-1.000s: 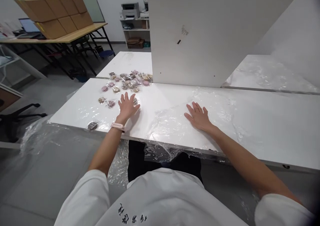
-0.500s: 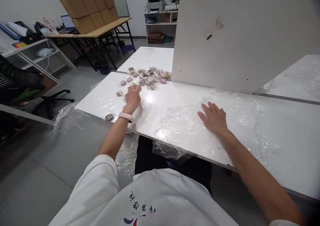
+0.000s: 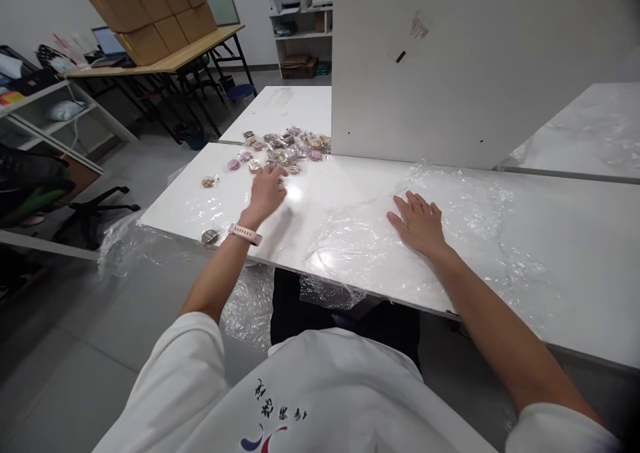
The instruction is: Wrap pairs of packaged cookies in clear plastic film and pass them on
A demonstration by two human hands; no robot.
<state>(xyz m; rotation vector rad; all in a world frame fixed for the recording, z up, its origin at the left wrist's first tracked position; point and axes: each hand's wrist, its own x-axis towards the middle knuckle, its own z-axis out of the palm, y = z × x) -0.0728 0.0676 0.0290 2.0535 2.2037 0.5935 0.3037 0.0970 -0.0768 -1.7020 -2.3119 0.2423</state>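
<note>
Indoors, white table [image 3: 345,179], spread right hand [image 3: 420,226] over clear film [image 3: 360,243], left hand [image 3: 267,193] curled, grip unclear, boxes [image 3: 147,45] beyond

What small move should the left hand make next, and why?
Perhaps the left hand should nudge the brown, roundish plastic-wrapped packet inward: it lies alone by the near edge of the flat white tabletop, apart from the mixed-colour heap of small wrapped packets.

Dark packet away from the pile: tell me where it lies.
In the head view, the dark packet lies at the front edge of the table, just left of the wristband, apart from the pile.
</note>
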